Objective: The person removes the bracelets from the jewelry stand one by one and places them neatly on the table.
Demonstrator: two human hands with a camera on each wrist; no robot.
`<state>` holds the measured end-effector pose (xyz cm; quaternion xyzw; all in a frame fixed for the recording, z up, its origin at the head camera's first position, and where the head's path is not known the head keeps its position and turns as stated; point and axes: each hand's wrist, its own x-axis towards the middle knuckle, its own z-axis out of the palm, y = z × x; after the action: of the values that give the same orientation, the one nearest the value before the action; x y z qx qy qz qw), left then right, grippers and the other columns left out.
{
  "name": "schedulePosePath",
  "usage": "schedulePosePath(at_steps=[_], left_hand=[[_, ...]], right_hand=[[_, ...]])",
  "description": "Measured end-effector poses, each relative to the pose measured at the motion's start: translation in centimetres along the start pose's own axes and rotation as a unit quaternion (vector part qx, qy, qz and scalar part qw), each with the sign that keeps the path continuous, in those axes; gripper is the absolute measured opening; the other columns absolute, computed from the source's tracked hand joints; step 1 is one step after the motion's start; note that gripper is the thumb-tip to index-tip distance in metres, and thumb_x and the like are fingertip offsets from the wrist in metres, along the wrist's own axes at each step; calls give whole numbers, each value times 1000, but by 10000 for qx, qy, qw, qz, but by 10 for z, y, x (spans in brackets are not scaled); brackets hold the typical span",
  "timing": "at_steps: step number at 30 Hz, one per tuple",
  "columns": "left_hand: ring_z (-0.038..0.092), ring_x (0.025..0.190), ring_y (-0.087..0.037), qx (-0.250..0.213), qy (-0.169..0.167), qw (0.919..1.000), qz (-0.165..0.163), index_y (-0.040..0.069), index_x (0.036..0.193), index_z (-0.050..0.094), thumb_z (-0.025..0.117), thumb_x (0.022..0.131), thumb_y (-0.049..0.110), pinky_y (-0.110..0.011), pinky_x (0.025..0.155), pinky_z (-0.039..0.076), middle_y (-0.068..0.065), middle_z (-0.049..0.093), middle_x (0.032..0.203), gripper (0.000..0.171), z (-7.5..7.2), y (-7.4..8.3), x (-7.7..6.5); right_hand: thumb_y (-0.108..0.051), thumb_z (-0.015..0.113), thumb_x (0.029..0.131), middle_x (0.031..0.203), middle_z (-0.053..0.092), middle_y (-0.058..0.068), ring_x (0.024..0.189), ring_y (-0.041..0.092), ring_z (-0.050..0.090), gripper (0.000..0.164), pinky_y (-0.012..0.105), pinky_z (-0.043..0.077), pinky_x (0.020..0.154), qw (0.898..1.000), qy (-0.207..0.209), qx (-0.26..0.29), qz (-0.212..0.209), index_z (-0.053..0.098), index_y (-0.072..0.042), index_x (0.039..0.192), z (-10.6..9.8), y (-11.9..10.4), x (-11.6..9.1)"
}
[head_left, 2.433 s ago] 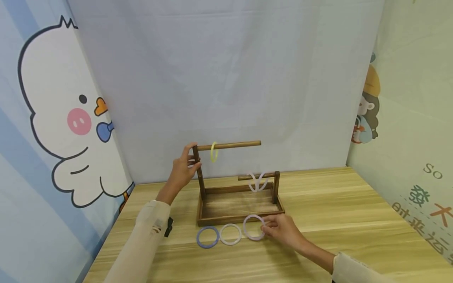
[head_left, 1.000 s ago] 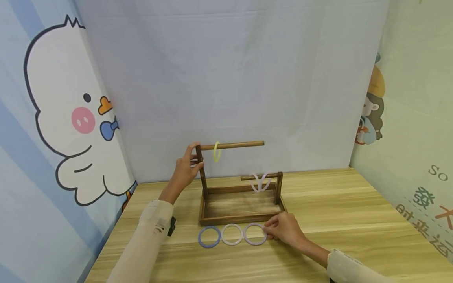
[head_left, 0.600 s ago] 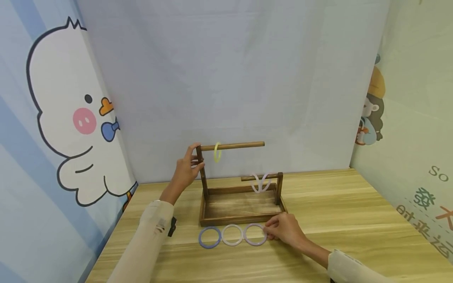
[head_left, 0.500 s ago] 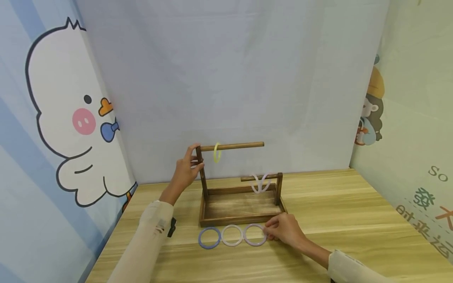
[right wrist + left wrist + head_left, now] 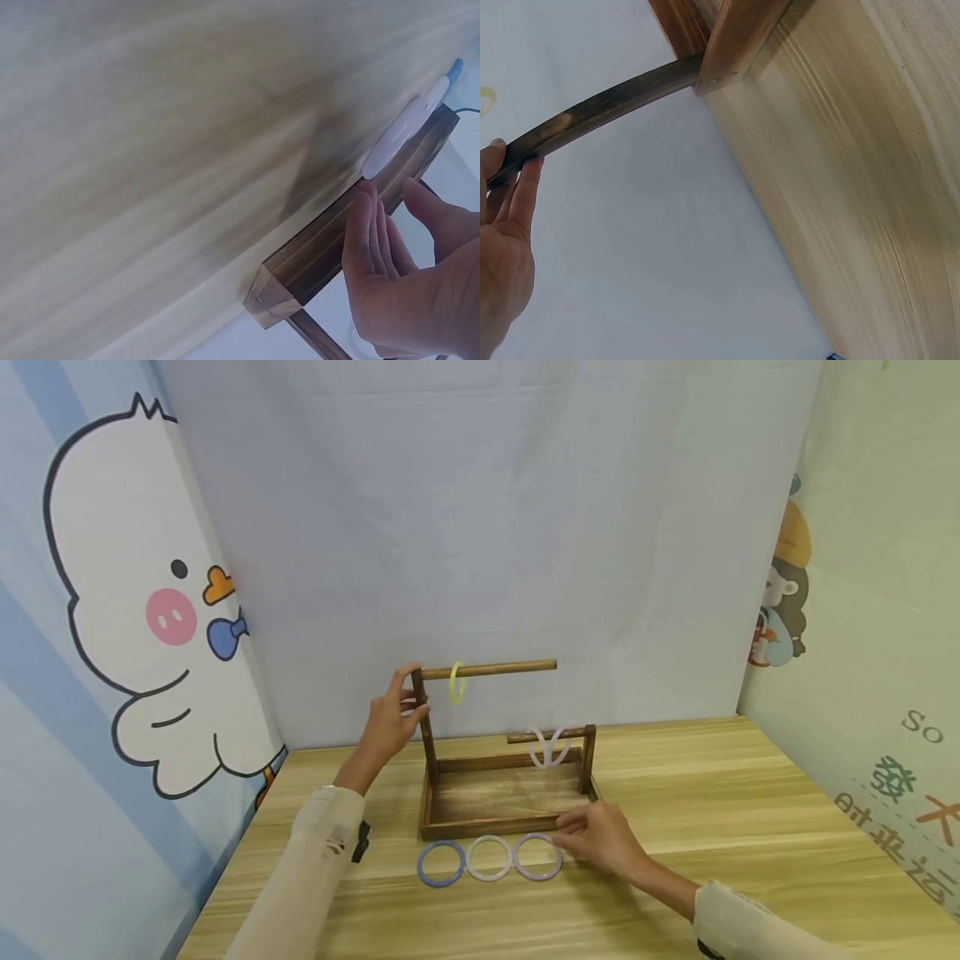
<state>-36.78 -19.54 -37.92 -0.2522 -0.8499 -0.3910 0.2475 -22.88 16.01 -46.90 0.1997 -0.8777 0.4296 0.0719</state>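
Observation:
My left hand point(image 5: 387, 725) grips the tall left post point(image 5: 427, 739) of a dark wooden bangle stand near its top, thumb on one side and fingers on the other. My right hand point(image 5: 602, 841) is at the front right of the stand, thumb and fingers apart with nothing between them. Its fingertips are right at the edge of a pale purple bangle point(image 5: 537, 878) lying flat on the table. To the left, a white bangle point(image 5: 490, 880) and a blue bangle point(image 5: 442, 885) lie in the same row. A yellow bangle point(image 5: 453, 685) hangs on the upper bar point(image 5: 510, 668).
Two pale bangles point(image 5: 546, 766) hang in a V from the stand's lower bar point(image 5: 517, 738). The stand's shallow tray point(image 5: 495, 829) sits just behind the row of bangles. A white curtain point(image 5: 487, 527) backs the table point(image 5: 712, 810).
The right hand lowered the purple bangle to the table beside the white one, then let go; its thumb and fingers parted and rose slightly. The left hand stayed on the post.

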Motion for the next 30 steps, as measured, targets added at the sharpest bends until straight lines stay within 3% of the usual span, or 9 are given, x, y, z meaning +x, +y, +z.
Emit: schedulePosePath(at_steps=[10,21,30], left_hand=[[74,103,-42,2,17,10000,63,16,154,36,74,94,-4,-50,90,64,-31,70,116,74,0,0,1],[74,103,-42,-66,4,10000,45,17,154,37,74,94,-5,-48,90,64,-32,70,117,74,-3,1,-1],[75,101,-41,-82,67,9999,119,16,153,38,75,92,-7,-43,88,65,-31,71,114,74,-1,2,0]], right_hand=[[-11,86,86,92,78,17,78,25,78,27,24,65,65,9992,98,-245,-316,77,8,103,-1,-21,20],[-14,86,87,94,79,13,77,22,78,23,22,64,65,9964,307,-516,-595,80,0,104,7,-43,47],[-11,83,90,99,78,17,82,26,78,23,27,66,68,9963,219,-377,-736,78,3,107,10,-51,62]])
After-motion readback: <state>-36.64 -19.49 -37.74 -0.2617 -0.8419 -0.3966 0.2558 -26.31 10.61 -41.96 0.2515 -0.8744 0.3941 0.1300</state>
